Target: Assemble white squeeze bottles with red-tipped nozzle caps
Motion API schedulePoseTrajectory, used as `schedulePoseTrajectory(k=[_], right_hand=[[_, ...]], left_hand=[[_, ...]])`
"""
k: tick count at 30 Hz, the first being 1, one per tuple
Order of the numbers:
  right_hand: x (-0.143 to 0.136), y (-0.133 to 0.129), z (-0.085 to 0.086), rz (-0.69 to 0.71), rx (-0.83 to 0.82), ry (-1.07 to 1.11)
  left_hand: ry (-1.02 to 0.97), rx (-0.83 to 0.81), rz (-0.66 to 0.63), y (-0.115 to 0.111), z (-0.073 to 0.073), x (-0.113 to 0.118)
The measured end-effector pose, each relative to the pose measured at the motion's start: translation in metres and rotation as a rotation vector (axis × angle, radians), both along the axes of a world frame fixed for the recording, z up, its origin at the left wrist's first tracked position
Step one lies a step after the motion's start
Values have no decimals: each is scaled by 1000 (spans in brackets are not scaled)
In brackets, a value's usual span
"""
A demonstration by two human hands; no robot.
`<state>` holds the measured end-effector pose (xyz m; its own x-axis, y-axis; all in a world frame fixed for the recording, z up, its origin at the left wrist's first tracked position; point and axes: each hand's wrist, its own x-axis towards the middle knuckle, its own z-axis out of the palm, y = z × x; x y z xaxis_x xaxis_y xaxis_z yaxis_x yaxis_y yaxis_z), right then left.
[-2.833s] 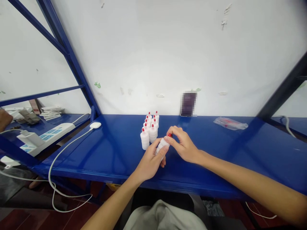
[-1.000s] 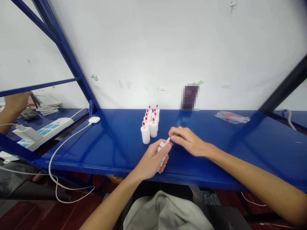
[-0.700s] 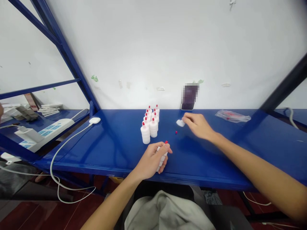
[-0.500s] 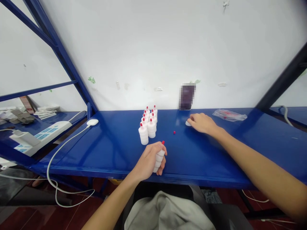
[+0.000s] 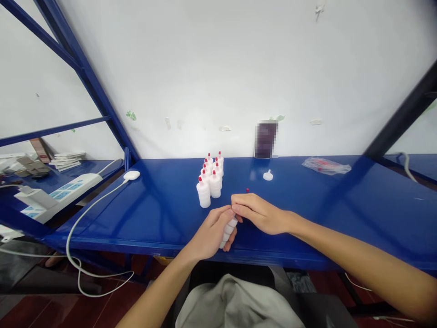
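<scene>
My left hand (image 5: 209, 233) is wrapped around a white ribbed plastic squeeze bottle (image 5: 228, 234), held tilted above the front edge of the blue table. Fingertips of my right hand (image 5: 261, 213) are pinched together over the bottle's top, and the red tip cap there is hidden behind them. A loose red cap (image 5: 247, 190) lies just beyond my right hand. Farther back rests a small white funnel-shaped piece (image 5: 268, 175), wide side down with its thin spout pointing up. Left of my hands, several white bottles with red caps (image 5: 204, 193) stand upright in two rows.
A clear plastic bag with red bits (image 5: 327, 166) lies at the back right. Against the wall leans a blurred dark phone-like slab (image 5: 266, 139). At left are a white round charger (image 5: 131, 175) with its cable and a power strip (image 5: 64, 193). Blue frame posts flank the table (image 5: 143, 223).
My right hand has let go of the white funnel-shaped piece and come left and nearer, onto the bottle's top. My left hand keeps hold of the bottle in nearly the same place.
</scene>
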<state>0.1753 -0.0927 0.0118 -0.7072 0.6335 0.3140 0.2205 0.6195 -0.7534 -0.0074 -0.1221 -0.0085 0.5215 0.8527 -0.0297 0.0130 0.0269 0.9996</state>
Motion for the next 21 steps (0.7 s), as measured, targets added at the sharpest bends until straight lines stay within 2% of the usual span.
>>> schedulePoseTrajectory(k=[4, 9, 12, 14, 15, 17, 19, 21], right_hand=[[-3, -2, -4, -24, -188, 91], [-12, 6, -14, -62, -349, 206], [4, 25, -12, -244, -419, 393], [26, 41, -7, -443, -259, 443], [38, 49, -4, -515, -117, 360], [58, 60, -2, -568, 152, -21], [68, 64, -4, -537, 275, -398], [68, 65, -9, -481, 313, -646]], left_hand=[[26, 75, -4, -2, -2, 3], [159, 277, 140, -10, -3, 8], [260, 411, 233, -17, -5, 9], [289, 456, 246, -20, -5, 9], [293, 461, 236, -21, -6, 9], [289, 444, 217, -20, -6, 9], [265, 391, 207, -17, -6, 9], [202, 306, 192, -13, -5, 9]])
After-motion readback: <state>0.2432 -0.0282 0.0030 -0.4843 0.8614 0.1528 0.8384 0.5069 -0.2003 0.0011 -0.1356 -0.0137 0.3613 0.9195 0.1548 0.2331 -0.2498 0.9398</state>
